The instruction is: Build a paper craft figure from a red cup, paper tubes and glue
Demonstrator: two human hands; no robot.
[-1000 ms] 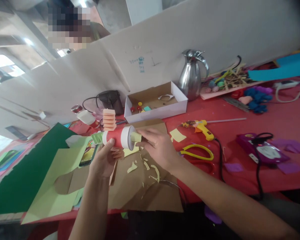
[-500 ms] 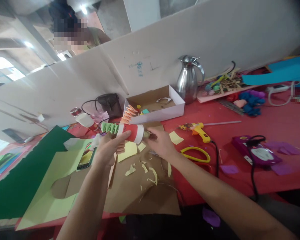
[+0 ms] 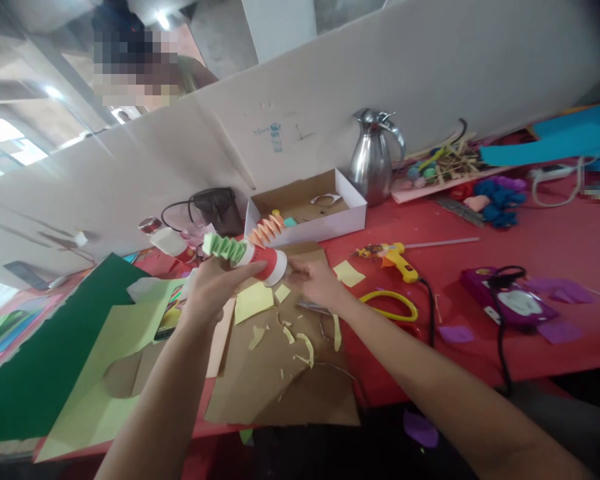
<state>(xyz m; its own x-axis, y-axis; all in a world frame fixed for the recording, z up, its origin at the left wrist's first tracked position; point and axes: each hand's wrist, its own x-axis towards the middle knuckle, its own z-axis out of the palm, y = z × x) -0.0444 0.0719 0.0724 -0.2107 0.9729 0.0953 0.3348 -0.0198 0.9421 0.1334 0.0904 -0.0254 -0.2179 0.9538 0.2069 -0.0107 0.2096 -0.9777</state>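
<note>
My left hand point(image 3: 211, 288) is closed round a red and white paper cup point(image 3: 267, 264), which lies tilted sideways above the brown cardboard point(image 3: 280, 393). A green folded paper strip point(image 3: 225, 248) and an orange folded strip point(image 3: 267, 230) stick out from the cup. At the cup's white rim, my right hand point(image 3: 316, 279) has its fingers drawn together; whether they pinch the rim or something inside is too small to make out. Yellow paper scraps point(image 3: 306, 349) and a yellow square point(image 3: 254, 303) lie beneath the hands on the cardboard.
Behind the hands stand a white box point(image 3: 305, 230), a steel jug point(image 3: 371, 160) and a dark bag point(image 3: 220, 210). On the right lie a yellow glue gun point(image 3: 403, 262), yellow-handled scissors point(image 3: 393, 297) and a purple device point(image 3: 510, 303). A person point(image 3: 130, 60) is beyond the partition.
The cup has turned in my left hand, and the green and orange strips have swung to new angles. My right hand's fingers have shifted slightly at the rim.
</note>
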